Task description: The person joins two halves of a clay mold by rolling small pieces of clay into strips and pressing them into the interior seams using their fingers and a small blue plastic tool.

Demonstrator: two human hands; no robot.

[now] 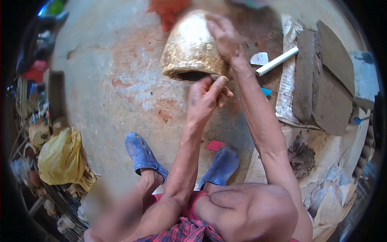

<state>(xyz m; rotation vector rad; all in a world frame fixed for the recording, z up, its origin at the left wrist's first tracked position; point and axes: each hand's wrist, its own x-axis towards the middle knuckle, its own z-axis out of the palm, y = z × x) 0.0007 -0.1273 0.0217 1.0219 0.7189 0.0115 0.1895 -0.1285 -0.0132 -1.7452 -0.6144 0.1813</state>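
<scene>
A hollow, dome-shaped pot [192, 42] with a rough, golden-brown surface is in front of me, tilted so its dark opening faces down toward me. My right hand [225, 38] is pressed round its upper right side, fingers on the wall. At the rim, my left hand [207, 93] is closed, its fingers curled against the lower right edge of the opening. Part of those fingers is hidden, and both hands are slightly blurred.
Right of the pot lie a white tube [277, 61], a white flat piece [259, 59] and thick grey-brown clay slabs [324, 86] on a pale sack [287, 76]. A red flat piece [215, 145] lies by my blue clogs [219, 164]. A yellow plastic bag [62, 157] stands left among clutter.
</scene>
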